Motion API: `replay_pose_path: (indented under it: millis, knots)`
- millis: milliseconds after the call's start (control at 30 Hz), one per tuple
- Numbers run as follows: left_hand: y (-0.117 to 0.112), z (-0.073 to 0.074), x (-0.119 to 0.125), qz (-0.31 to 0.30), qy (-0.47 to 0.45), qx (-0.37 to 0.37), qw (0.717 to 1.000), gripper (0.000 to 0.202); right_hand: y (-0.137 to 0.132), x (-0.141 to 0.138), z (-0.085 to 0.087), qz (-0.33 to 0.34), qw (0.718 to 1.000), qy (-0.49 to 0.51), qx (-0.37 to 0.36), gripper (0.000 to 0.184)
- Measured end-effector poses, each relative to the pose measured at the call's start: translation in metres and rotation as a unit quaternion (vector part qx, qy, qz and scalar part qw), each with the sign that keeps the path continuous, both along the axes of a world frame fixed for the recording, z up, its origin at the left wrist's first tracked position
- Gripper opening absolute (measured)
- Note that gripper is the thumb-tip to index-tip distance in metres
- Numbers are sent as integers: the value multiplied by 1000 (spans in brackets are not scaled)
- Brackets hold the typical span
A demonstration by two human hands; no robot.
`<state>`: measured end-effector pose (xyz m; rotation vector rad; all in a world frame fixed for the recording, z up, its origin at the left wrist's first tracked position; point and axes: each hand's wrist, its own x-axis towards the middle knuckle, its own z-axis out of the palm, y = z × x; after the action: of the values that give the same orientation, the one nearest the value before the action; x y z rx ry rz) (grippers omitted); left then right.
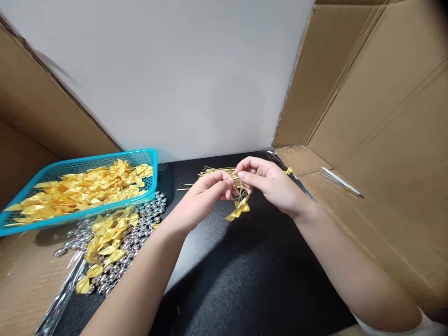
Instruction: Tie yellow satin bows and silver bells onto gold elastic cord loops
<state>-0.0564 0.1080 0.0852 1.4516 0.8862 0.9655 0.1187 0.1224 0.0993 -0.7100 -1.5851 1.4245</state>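
Two hands, left hand (212,186) and right hand (271,184), curl at frame centre, just above a satiny yellow bow (241,210) (which one grips it, I cannot tell); thin gold strands (207,173) bunch behind.

1. Exposure: moderately bright, no blown-out areas. Grey-white wall (175,70) beyond both hands is evenly lit.
2. Source: out of frame. Soft round shadow on wall, above and behind right hand (268,184), fits light from behind camera.
3. Big soft-edged shadow on black tabletop (301,284), nearer the camera than the hands; paler sheen just below left hand (212,186).
4. Glare: small glints on silver beads (150,217), left of left hand.
5. Focus: mostly sharp; fine gold wire (217,170) at the fingertips hard to separate. Blurry dark blob, top corner far right of right hand.
6. Distortion: wide-angle; forearms stretch towards lower corners.
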Motion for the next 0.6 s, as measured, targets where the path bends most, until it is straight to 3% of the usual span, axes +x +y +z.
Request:
replay_pose_path:
  millis: [267,600]
  knots:
    - [0,-2,4,9,-78,-42,996,13,0,2,0,-6,1000,-17,-2,5]
    - [2,4,9,32,-215,-111,970,6,0,3,-1,5,1000,-21,-3,5]
